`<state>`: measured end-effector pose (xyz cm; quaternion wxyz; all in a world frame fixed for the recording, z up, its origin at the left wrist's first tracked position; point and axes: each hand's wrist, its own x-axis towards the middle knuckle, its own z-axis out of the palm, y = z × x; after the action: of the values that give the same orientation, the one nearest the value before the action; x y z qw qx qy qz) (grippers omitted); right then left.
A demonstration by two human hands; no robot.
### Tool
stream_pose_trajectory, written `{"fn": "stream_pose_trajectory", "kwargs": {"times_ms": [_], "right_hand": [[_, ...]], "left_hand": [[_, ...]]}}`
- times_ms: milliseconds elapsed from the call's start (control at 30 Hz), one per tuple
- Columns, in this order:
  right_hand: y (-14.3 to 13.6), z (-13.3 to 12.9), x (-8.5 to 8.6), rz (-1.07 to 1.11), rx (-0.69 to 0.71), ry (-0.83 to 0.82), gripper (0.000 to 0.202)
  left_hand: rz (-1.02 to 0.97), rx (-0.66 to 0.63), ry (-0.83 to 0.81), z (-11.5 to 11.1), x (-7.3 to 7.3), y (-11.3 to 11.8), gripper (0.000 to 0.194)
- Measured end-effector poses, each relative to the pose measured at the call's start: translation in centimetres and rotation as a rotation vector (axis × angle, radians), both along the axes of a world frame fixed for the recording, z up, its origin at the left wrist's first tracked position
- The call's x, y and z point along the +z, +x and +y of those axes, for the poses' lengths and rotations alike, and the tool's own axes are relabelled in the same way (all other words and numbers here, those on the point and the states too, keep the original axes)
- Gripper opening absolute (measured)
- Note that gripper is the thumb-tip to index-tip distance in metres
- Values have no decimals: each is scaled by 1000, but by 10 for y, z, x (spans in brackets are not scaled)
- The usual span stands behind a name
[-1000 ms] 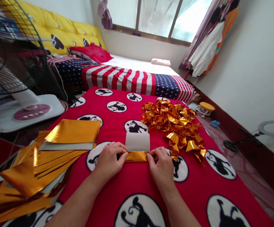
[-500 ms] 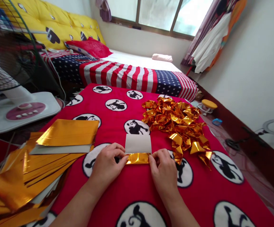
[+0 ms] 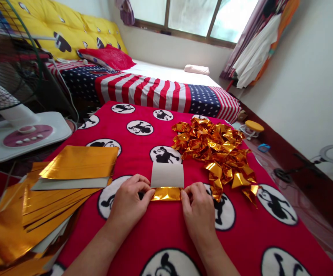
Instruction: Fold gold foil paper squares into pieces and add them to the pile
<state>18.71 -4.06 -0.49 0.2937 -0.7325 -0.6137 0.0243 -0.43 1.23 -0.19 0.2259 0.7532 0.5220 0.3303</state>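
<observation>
because the folded gold foil sheet (image 3: 167, 194) could spring open, the left hand (image 3: 131, 196) and right hand (image 3: 199, 204) pinch its ends, seemingly down against the monkey-print blanket (image 3: 162, 226).

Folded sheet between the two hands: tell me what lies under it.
The red cloth shows around the folded sheet, which lies on it. Whatever is directly beneath is covered and cannot be seen.

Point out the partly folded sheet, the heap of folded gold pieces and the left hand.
Partly folded sheet (image 3: 167, 175): head view, on its grey face above the gold fold.
Heap of folded gold pieces (image 3: 209, 141): head view, near its middle.
Left hand (image 3: 132, 196): head view, on its back.
</observation>
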Motion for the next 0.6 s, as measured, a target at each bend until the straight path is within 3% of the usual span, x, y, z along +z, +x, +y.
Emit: {"fn": "stream_pose_trajectory", "kwargs": {"times_ms": [600], "right_hand": [[-5,1,2,-107,-56,-53,14]], "left_hand": [[-7,9,11,1,-3,2,16]]}}
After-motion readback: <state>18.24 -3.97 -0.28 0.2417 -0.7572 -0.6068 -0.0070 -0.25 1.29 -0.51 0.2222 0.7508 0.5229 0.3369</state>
